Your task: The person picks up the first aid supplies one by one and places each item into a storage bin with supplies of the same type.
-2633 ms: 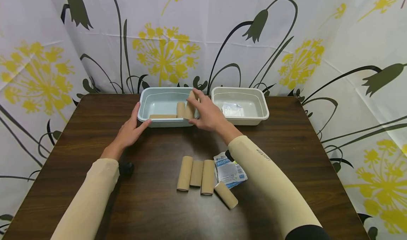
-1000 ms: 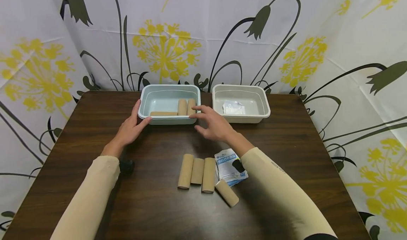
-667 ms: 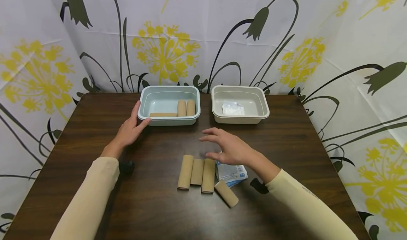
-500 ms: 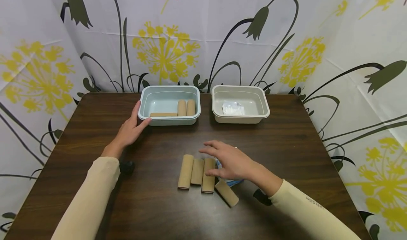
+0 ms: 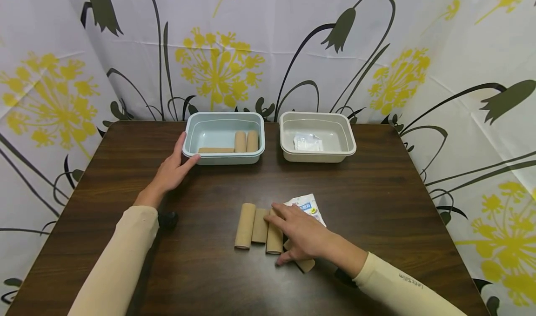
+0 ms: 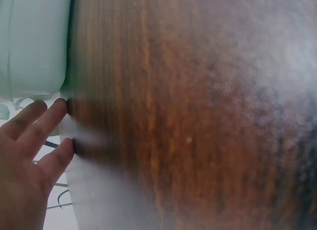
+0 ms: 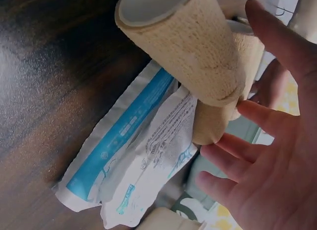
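My left hand rests against the left end of a pale blue plastic bin, thumb at the front rim and fingers along its side. Inside the bin lie three cardboard tubes. My right hand reaches over a group of several cardboard tubes on the table, its fingers spread and thumb apart. In the right wrist view its fingertips are at or very near a tube; contact is hard to tell. The hand partly covers a slanted tube and white-and-blue printed packets.
An off-white bin stands right of the blue one, with a white packet inside. Both are near the far edge of the dark wooden table. A flower-printed curtain hangs behind.
The right hand held a cardboard tube at the blue bin, let it go there beside another tube, and came back down to the tubes on the table. The left hand stayed in place.
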`<state>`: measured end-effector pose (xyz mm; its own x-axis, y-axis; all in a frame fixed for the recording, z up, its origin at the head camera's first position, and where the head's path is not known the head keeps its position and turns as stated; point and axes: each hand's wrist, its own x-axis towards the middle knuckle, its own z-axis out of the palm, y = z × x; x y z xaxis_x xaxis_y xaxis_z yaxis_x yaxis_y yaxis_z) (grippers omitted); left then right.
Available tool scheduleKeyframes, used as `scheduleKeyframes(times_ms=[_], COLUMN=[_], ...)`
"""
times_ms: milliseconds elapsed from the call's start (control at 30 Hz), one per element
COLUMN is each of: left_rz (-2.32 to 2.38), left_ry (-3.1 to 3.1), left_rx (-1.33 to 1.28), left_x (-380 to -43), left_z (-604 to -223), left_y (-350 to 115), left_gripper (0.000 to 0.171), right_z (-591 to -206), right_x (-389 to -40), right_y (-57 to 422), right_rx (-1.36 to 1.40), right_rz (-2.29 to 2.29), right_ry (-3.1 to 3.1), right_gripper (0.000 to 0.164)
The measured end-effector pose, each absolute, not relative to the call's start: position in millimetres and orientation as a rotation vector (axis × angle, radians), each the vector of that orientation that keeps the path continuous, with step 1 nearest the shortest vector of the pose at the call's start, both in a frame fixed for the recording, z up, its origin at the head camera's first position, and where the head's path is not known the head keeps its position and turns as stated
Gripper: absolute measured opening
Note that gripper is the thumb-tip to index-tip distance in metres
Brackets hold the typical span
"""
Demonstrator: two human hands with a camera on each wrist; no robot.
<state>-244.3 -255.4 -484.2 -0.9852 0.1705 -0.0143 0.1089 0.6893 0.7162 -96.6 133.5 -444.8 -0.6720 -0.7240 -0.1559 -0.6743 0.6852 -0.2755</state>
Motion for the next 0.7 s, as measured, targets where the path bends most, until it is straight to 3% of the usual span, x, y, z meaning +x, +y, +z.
scheduleKeyframes(times_ms=[700], left_rz=[1.194], left_ry=[2.805], left_rx=[0.231], left_x=[-244.2], left_z=[-483.1], left_y=[-255.9], left_gripper=[0.085], right_z=[-445.2], right_x=[-98.2], right_y=[130.1], right_rx=[-1.162], right_rz=[-0.325], right_ry=[2.756], right_gripper=[0.087])
